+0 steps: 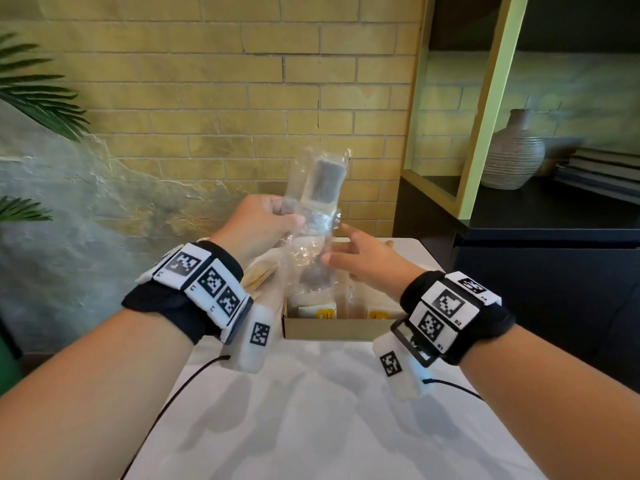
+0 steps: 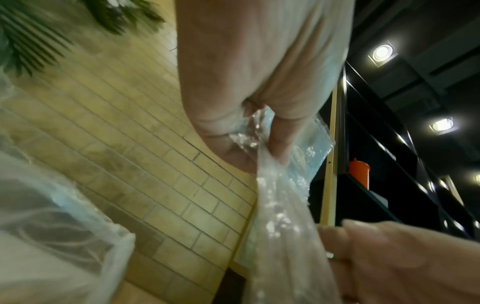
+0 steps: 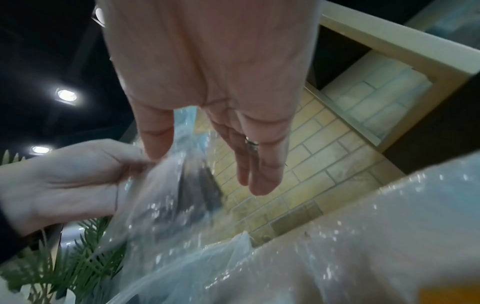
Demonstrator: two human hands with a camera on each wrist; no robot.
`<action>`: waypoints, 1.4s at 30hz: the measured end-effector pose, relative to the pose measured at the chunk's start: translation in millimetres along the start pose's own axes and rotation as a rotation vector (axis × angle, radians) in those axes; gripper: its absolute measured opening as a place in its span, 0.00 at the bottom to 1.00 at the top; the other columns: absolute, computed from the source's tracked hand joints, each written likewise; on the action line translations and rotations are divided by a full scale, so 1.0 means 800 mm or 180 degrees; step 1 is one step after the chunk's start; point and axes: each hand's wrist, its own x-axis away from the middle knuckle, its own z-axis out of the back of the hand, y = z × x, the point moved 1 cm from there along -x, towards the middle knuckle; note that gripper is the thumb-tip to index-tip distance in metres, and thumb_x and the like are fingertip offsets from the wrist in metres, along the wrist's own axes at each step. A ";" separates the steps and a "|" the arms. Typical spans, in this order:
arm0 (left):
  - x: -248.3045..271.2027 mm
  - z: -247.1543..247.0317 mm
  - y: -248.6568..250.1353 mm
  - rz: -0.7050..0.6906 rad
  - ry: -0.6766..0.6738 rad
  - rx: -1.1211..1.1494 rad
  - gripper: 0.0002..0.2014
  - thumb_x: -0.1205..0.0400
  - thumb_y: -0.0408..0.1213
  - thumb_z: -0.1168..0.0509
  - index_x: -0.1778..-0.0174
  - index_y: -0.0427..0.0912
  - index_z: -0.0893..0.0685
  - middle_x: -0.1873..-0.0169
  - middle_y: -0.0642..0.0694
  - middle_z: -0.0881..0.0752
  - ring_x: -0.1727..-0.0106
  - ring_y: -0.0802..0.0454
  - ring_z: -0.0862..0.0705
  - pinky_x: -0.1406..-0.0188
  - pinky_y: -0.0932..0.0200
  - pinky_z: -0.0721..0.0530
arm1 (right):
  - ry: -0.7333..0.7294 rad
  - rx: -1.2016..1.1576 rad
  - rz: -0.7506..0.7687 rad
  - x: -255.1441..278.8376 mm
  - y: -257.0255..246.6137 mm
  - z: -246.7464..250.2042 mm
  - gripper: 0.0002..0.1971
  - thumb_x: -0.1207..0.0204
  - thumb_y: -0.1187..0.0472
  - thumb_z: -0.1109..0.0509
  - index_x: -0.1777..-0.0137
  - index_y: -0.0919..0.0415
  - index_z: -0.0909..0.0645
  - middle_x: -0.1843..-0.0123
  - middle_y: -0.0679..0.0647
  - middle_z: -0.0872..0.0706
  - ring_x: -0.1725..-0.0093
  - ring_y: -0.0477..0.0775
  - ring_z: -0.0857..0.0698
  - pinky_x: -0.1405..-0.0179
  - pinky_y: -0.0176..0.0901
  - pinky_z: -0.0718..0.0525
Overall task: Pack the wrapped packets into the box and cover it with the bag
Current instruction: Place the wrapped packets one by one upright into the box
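Observation:
My left hand point(image 1: 273, 216) grips a bunch of clear wrapped packets point(image 1: 320, 188) with dark contents, held upright above the cardboard box point(image 1: 332, 329). In the left wrist view the fingers point(image 2: 278, 142) curl round the crinkled clear plastic point(image 2: 280, 216). My right hand point(image 1: 353, 252) is open, fingers straight, its fingertips beside the lower part of the packets. The right wrist view shows that hand's straight fingers point(image 3: 259, 170) over the plastic point(image 3: 182, 201). Packets with yellow print point(image 1: 325, 311) stand inside the box. More clear plastic point(image 3: 337, 246) lies low in the right wrist view.
The box sits at the far end of a white table point(image 1: 311, 410). A yellow brick wall point(image 1: 242, 98) stands behind. A dark shelf unit with a ribbed vase point(image 1: 512, 154) is at the right. Palm leaves point(image 1: 38, 91) hang at the left.

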 end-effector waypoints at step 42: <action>0.009 -0.041 0.011 0.1062 -0.0383 0.1504 0.11 0.19 0.25 0.42 0.52 0.43 0.18 0.64 0.43 0.19 0.80 0.59 0.22 0.86 0.71 0.26 | 0.1205 0.2196 0.0996 0.029 0.013 0.052 0.49 0.23 0.60 0.32 0.30 0.32 0.73 0.31 0.56 0.31 0.47 0.53 0.20 0.44 0.48 0.17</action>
